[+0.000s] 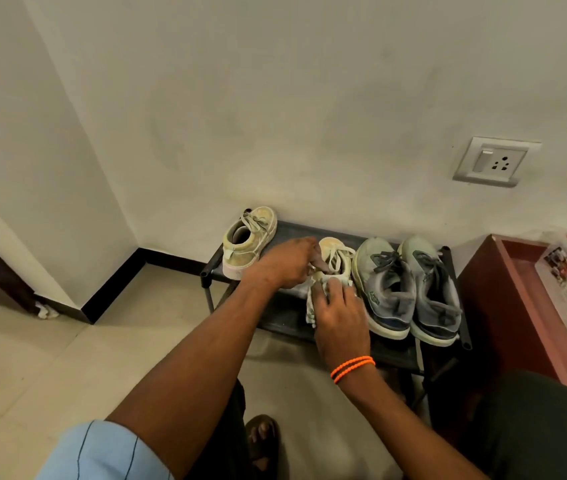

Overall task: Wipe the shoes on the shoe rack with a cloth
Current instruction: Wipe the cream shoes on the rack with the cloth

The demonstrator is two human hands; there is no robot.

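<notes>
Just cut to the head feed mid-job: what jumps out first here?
Both hands meet over a cream shoe in the middle of the black shoe rack: the left hand grips its upper, and the right hand, with orange bands at the wrist, presses a pale cloth to its heel. Its mate stands at the rack's left end; a grey pair sits to the right.

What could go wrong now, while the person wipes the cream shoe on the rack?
1. The left hand steadies the cream shoe only near its opening; hard rubbing by the right hand with the cloth might tip it.
2. The grey shoes sit close beside it and could be pushed.
3. The other cream shoe stands at the shoe rack corner and might fall.
</notes>
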